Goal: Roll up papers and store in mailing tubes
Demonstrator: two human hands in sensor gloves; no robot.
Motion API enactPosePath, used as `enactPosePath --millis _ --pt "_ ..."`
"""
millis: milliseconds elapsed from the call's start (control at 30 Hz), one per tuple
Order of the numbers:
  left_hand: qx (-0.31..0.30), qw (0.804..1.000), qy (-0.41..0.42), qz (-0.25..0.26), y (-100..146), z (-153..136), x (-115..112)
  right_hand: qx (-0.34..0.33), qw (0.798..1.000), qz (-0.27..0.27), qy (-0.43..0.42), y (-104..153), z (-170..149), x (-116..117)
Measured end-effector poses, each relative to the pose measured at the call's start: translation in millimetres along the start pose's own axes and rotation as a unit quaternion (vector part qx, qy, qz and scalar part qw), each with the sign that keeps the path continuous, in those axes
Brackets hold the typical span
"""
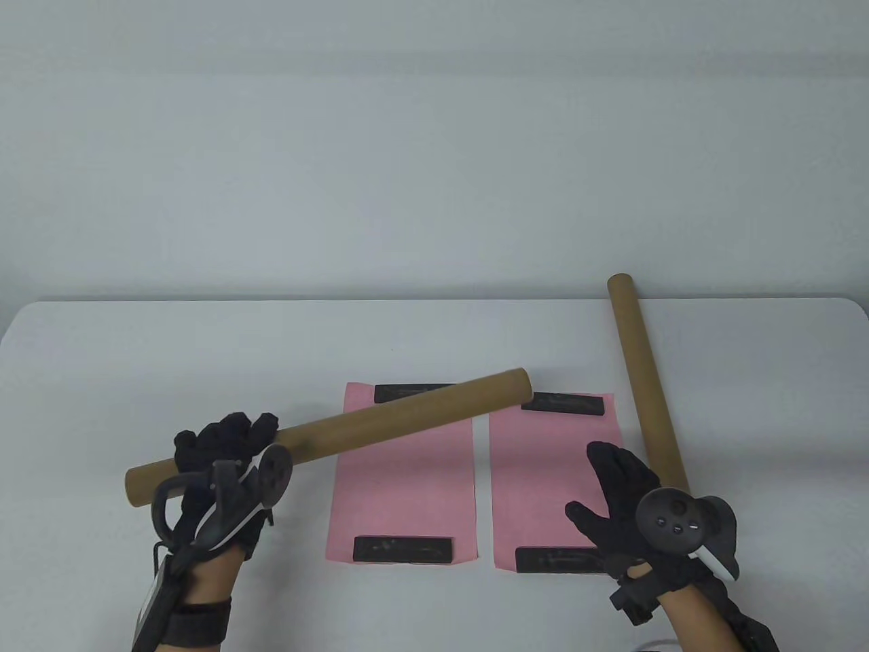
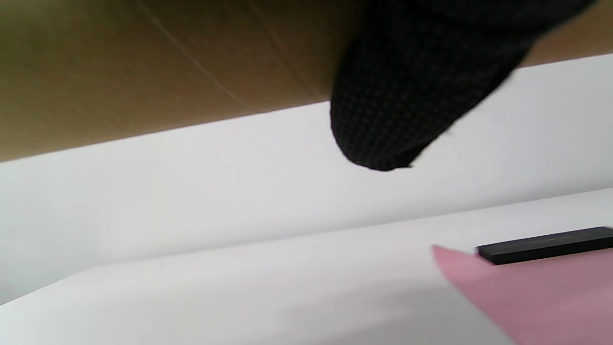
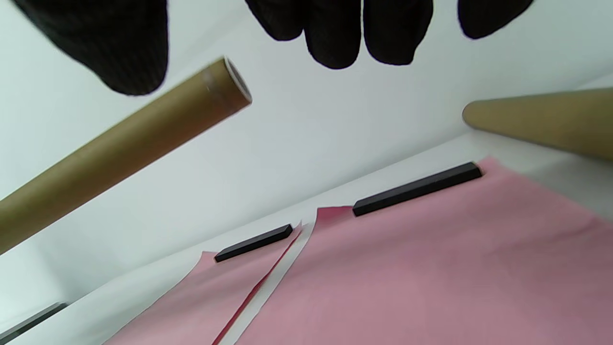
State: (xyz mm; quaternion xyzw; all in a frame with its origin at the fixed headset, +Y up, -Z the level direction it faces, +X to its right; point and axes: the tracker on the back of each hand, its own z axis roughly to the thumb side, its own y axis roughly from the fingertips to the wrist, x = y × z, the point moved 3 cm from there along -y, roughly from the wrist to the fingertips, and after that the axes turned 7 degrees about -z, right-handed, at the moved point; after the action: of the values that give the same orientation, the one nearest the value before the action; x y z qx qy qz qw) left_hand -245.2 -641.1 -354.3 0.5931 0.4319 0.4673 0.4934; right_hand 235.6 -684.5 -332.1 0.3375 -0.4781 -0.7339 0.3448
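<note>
tube A (image 1: 326, 429): held above the counter (image 1: 102, 353) and left pink paper (image 1: 400, 475), open end toward 2 o'clock, inside not visible | tube B (image 1: 648, 387): at 3 o'clock, beside right pink paper (image 1: 543, 468) | left hand (image 1: 224, 468): fingers (image 2: 412, 86) wrapped around tube A | right hand (image 1: 628, 502): fingers (image 3: 388, 33) spread, holding nothing

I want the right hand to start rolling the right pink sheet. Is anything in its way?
Yes. Two black bars lie on the right pink sheet, one at each end. The open right hand hovers over it.
</note>
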Motion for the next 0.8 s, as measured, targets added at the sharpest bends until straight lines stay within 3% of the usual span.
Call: enactPosePath --millis 167,400,667,800 --pt "-0.051 0.998 0.028 0.032 13.8 9.1 3.2 -0.019 0.998 0.018 -0.058 -2.6 3.7 -0.6" --pt "-0.078 0.995 0.052 0.015 12.8 6.3 -9.9 -0.048 0.985 0.006 -0.164 1.1 14.7 -6.5" --pt "-0.033 0.997 0.066 -0.034 1.8 -9.2 -29.8 -0.115 0.946 0.075 -0.294 5.9 38.2 0.2" --pt "-0.023 0.995 0.085 -0.050 0.8 -13.3 -33.6 -0.099 0.916 0.099 -0.377 5.8 40.4 7.2"
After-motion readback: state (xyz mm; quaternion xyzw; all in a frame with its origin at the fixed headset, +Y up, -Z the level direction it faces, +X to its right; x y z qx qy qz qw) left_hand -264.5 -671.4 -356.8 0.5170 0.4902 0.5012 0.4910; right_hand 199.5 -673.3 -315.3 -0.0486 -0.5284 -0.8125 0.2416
